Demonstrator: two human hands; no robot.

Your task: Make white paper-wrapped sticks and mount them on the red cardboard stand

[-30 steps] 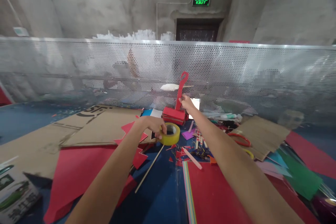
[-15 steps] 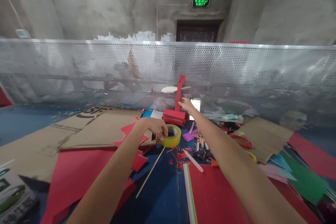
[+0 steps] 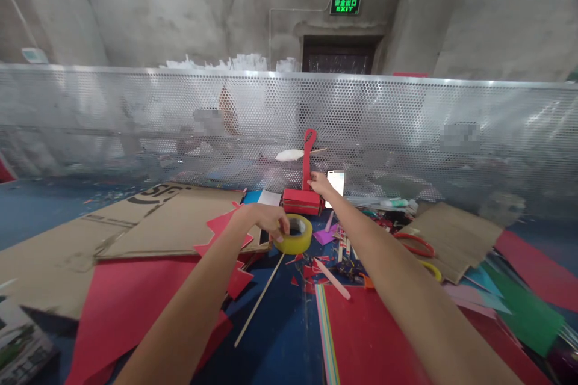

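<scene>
My left hand (image 3: 270, 221) is closed on the near left rim of a yellow roll of tape (image 3: 303, 242), which lies flat on the blue table. My right hand (image 3: 321, 184) reaches farther out, its fingers pinched at the lower part of an upright red paper strip (image 3: 307, 159) with a loop at its top. Just below that hand sits a red paper-covered box (image 3: 301, 201). A white oval piece (image 3: 289, 155) on a thin stick shows behind the strip. Another thin wooden stick (image 3: 259, 299) points from the tape roll towards me.
A perforated metal screen (image 3: 383, 114) runs along the back. Cardboard (image 3: 176, 222) and red paper (image 3: 130, 295) lie left; a red sheet stack (image 3: 370, 337), pink pen (image 3: 333, 280), red-handled scissors (image 3: 418, 245) and more cardboard (image 3: 460, 234) lie right. A lit phone (image 3: 335, 187) leans behind.
Very little differs. My right hand has dipped slightly along the red strip, and the view has shifted a touch. My left hand stays at the tape roll.
</scene>
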